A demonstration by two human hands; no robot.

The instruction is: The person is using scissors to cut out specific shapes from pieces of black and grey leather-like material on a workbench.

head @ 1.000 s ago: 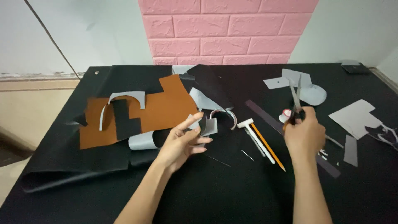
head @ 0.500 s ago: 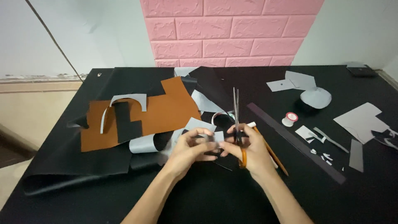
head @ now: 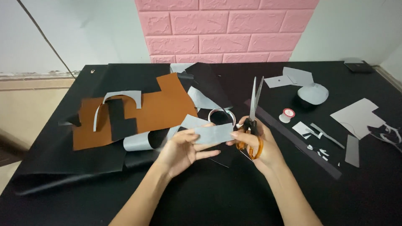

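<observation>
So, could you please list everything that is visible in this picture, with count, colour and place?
table: 1, black top, fills the lower picture
brick panel: 1, pink, on the wall behind the table
brown sheet: 1, brown, left of centre, with a black piece on it
arch-shaped strip: 1, grey, on the brown sheet
curled grey sheet: 1, grey, below the brown sheet
thread spool: 1, red and white, right of centre
long dark strip: 1, dark, slanting at the right
grey offcuts: several, grey, far right and rear
grey piece: 1, grey, in the left hand
scissors: 1, orange handles, blades pointing up, in the right hand
left hand: holds the grey piece
right hand: holds the scissors
</observation>
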